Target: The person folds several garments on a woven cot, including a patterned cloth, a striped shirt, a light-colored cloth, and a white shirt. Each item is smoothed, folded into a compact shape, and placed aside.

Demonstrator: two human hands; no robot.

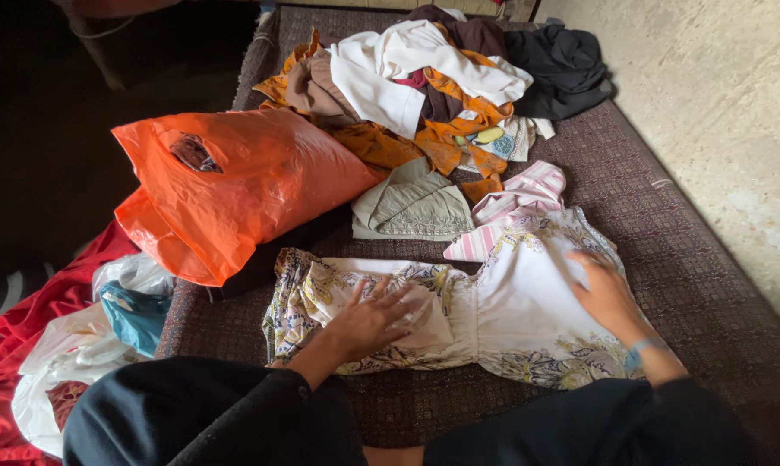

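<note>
Covering the bed is a dark brown woven spread [692, 285], bare concrete wall to the right, dim floor to the left. Your left hand [374, 318] lies flat, fingers spread, on the white floral garment [511, 311] stretched across the near edge. Your right hand [607, 292] presses palm-down on its other half, fingers open. Orange plastic bag [234, 185] and heaped clothes [424, 78] lie beyond.

Bare bed cover [692, 276] right of the floral garment [511, 311]; orange bag [234, 185], clothes pile [433, 86] behind.
</note>
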